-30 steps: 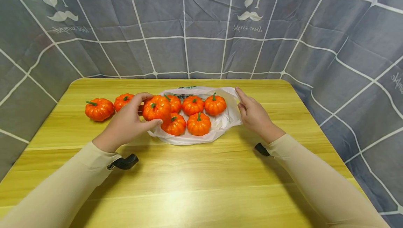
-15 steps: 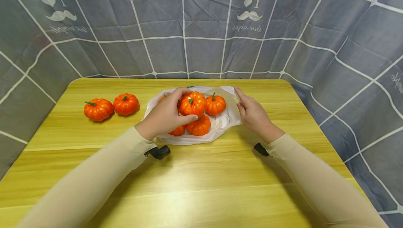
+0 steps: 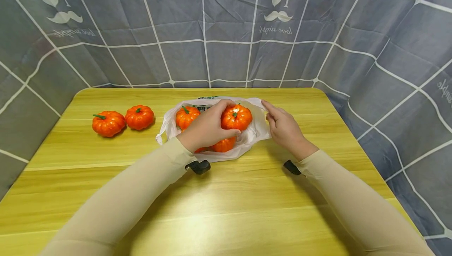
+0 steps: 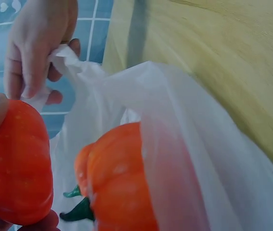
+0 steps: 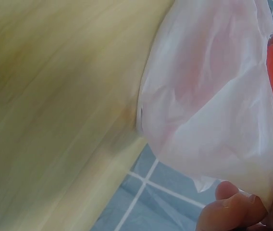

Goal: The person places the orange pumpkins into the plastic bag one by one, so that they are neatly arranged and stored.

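Observation:
My left hand (image 3: 211,125) grips a small orange pumpkin (image 3: 237,117) with a green stem, above the right part of a white plastic bag (image 3: 171,124). In the left wrist view the held pumpkin (image 4: 17,161) shows between thumb and fingers, beside the bag's mouth. My right hand (image 3: 286,129) pinches the bag's right edge; in the right wrist view its fingers (image 5: 232,208) hold the thin plastic (image 5: 213,125). Inside the bag lie more pumpkins, among them one at the back left (image 3: 187,117) and one at the front (image 3: 224,144). My left hand partly hides the others.
Two pumpkins sit on the wooden table (image 3: 226,205) left of the bag: one with a long stem (image 3: 108,123), the other (image 3: 139,117) right beside it. A grey curtain (image 3: 183,24) with white lines hangs behind the table and along its sides.
My left hand has carried the pumpkin rightward, from the bag's left edge to over its right part. The bag's left side shows again. My right hand has kept its place on the bag.

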`<state>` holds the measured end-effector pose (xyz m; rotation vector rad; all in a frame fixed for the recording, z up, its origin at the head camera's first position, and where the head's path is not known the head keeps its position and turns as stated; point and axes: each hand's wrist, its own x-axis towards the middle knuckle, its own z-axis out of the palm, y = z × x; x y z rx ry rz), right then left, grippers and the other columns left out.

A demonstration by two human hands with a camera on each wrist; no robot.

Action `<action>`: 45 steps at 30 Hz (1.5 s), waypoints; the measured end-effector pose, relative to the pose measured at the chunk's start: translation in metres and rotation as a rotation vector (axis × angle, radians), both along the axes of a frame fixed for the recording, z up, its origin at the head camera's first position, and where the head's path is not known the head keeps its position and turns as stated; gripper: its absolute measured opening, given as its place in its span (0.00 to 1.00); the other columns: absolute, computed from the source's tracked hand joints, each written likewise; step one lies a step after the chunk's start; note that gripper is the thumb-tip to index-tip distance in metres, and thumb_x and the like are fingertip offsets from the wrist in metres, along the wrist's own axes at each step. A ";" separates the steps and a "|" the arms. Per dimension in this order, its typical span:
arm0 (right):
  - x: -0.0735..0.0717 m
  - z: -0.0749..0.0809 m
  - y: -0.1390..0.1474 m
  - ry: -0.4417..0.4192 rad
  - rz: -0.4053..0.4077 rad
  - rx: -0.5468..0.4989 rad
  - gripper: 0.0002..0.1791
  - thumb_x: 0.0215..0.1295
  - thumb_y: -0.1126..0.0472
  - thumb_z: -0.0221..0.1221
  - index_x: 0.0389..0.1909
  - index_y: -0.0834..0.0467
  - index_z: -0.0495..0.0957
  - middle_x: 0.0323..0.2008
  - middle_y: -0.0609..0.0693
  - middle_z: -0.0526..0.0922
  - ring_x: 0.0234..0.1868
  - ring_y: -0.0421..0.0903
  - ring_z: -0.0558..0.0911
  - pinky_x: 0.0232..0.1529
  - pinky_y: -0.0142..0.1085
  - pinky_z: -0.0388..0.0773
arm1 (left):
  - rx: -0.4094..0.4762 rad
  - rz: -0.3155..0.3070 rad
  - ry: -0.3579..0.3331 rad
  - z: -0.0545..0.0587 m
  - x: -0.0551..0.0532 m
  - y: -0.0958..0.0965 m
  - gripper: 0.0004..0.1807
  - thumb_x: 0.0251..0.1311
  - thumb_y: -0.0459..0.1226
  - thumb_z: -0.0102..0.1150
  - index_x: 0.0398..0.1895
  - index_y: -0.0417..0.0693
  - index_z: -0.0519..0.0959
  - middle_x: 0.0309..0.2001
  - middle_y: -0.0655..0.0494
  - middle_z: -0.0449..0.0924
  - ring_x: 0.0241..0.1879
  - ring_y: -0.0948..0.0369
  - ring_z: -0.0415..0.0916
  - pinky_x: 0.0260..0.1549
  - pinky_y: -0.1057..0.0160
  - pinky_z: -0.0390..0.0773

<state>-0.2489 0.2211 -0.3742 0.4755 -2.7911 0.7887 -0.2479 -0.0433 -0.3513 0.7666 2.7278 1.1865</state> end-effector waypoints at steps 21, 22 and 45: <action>0.002 0.001 0.000 0.027 -0.018 -0.053 0.29 0.81 0.69 0.45 0.79 0.52 0.68 0.41 0.64 0.84 0.43 0.59 0.82 0.50 0.54 0.80 | -0.064 -0.047 -0.026 -0.021 -0.001 0.027 0.43 0.61 0.51 0.74 0.76 0.52 0.64 0.69 0.52 0.74 0.66 0.54 0.75 0.70 0.50 0.73; 0.002 0.001 0.001 0.029 -0.017 -0.053 0.29 0.81 0.69 0.45 0.78 0.53 0.68 0.41 0.64 0.84 0.43 0.59 0.82 0.50 0.54 0.80 | -0.065 -0.053 -0.020 -0.022 -0.001 0.027 0.43 0.62 0.50 0.74 0.76 0.51 0.64 0.70 0.51 0.74 0.67 0.54 0.75 0.70 0.50 0.73; 0.002 -0.001 0.003 0.061 -0.005 -0.065 0.30 0.76 0.72 0.43 0.75 0.54 0.74 0.38 0.63 0.84 0.42 0.58 0.83 0.45 0.51 0.80 | -0.107 -0.065 -0.003 -0.030 0.004 0.036 0.41 0.62 0.51 0.75 0.74 0.53 0.65 0.69 0.52 0.76 0.65 0.53 0.77 0.70 0.51 0.73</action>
